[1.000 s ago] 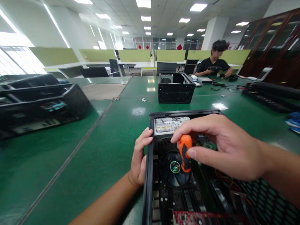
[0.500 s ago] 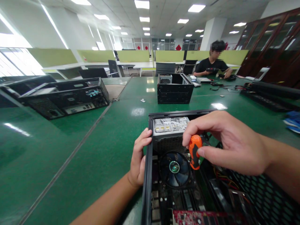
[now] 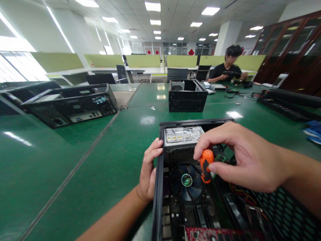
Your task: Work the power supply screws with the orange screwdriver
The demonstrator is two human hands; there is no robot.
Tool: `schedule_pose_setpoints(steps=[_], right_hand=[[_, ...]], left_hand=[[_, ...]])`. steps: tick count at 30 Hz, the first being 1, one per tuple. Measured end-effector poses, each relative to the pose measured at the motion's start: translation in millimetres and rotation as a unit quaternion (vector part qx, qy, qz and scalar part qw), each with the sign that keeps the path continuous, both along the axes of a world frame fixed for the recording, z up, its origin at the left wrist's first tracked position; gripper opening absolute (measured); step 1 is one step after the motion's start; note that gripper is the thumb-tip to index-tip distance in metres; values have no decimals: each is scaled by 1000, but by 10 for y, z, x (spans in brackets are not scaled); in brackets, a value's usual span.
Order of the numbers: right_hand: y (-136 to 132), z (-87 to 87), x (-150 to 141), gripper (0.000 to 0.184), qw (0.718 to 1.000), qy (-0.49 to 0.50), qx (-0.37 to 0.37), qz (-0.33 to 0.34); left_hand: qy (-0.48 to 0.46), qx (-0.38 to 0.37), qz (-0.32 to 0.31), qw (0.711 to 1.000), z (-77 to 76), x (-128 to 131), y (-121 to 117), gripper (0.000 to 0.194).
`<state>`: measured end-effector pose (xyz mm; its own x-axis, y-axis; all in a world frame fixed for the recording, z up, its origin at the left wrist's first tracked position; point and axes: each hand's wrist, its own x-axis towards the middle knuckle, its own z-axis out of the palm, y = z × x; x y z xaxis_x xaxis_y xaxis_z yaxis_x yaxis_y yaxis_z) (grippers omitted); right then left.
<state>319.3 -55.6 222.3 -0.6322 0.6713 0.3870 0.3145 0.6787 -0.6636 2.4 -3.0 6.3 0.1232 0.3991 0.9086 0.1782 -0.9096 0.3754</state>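
The right hand (image 3: pixel 245 164) has the short orange-and-black screwdriver (image 3: pixel 205 165) pinched between thumb and bent fingers, the palm hollow above the opening of the computer case (image 3: pixel 157 204). The tool lies at that hand's fingertips, to the left of its knuckles, so the right hand is the nearer one; the left sits well off to the other side of it. The handle's long axis runs close to upright, butt end up and the lower end down toward the inside of the case, leaning only slightly. No shaft shows below the handle, so whether a tip touches anything cannot be told. Just left of the handle, from the right hand, is the round fan (image 3: pixel 187 180), its rim close by in this view; a green circuit board (image 3: pixel 220 159) shows between the handle and the fingers' far side. Further left, the left hand (image 3: pixel 147 174) holds the case's side wall, fingers curled with their tips at its top edge. Past the right fingertips, on the far side, is the power supply (image 3: pixel 183 134); back toward the body is a red circuit card (image 3: pixel 213 234). The case's own long axis runs away from the body across the green tabletop (image 3: pixel 100 167), with a second open case (image 3: pixel 188 102) well beyond both hands.
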Motion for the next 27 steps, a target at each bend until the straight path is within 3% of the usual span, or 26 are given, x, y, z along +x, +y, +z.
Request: schedule_pose_setpoints(steps=[7,12,16,20,23,27], right_hand=[[-9,91,-19,11,997,-18,-77,-7],[13,168,-43,30,988,-51,-146,-13],[46,208,-10,10,995,-35,-96,16],[65,218,48,33,996,-53,-68,25],[64,160,55,31,999,-33,-28,-20],[72,70,24,27,986,14,102,-128]], left_hand=[[4,13,9,1000,34,11,3,52],[-12,-3,1,1000,-6,0,9,50],[-9,-10,0,1000,-46,-17,11,50],[-7,-12,3,1000,-55,-24,10,49],[-11,-14,3,1000,-43,-26,9,48],[-2,-3,0,1000,-23,-30,8,50]])
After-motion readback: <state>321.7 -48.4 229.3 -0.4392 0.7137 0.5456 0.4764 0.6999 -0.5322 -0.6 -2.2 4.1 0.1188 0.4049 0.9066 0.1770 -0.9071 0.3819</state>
